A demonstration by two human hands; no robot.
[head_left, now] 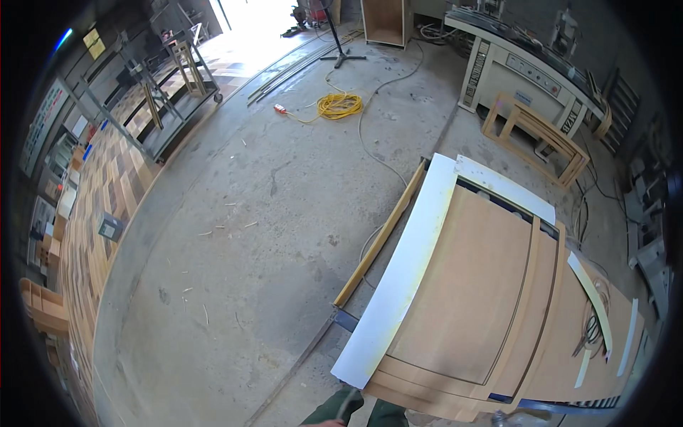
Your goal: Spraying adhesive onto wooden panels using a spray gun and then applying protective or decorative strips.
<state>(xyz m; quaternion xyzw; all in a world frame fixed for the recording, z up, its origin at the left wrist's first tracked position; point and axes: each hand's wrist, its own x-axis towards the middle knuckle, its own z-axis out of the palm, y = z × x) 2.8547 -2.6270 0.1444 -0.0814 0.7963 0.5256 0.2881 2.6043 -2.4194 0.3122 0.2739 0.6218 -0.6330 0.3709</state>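
Note:
Only a sliver of my left hand (329,423) shows at the lower edge, in front of my dark green trousers (388,414). Its fingers are cut off by the frame. A thin greyish stick-like thing (346,405) rises beside it; whether the hand grips it, I cannot tell. My right hand is out of sight. Just ahead to the right, a work table carries a large wooden panel (462,285) with framing strips. Along the panel's left side lies a long white board (409,285), and a shorter white board (505,186) lies across its far end.
Scissors (590,329) and pale strips (589,288) lie on the table's right part. A yellow rail (380,245) runs along its left side. On the floor are a coiled yellow cord (340,106), a wooden frame (533,135) and wood scraps. A machine (523,78) stands far right, a metal cart (160,135) far left.

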